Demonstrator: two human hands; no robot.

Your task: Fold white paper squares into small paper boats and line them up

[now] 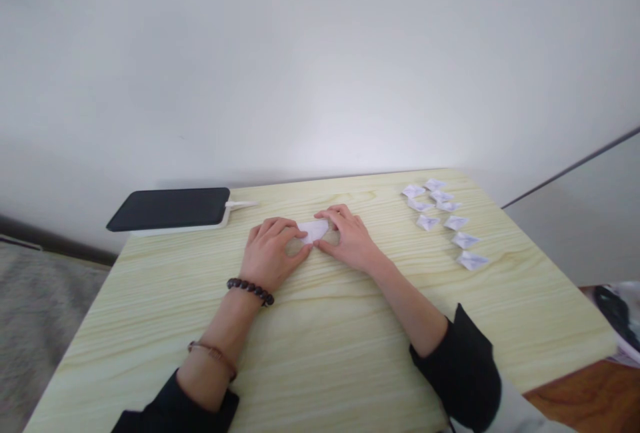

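A small folded piece of white paper [313, 231] lies at the middle of the table, between my two hands. My left hand [273, 249] grips its left end, thumb at the near edge and fingers on top. At the right end, my right hand [346, 238] pinches the paper with thumb and forefinger. Several small folded paper boats [429, 222] sit in loose rows to the right of my hands; the nearest paper boat [472, 260] is at the front of the group.
A black-screened phone [170, 209] lies on a white block at the table's back left, with a white cable [243, 204] at its right end. The pale wood table [320, 353] meets a white wall [320, 73] behind. Some items [620, 313] stand beyond the right edge.
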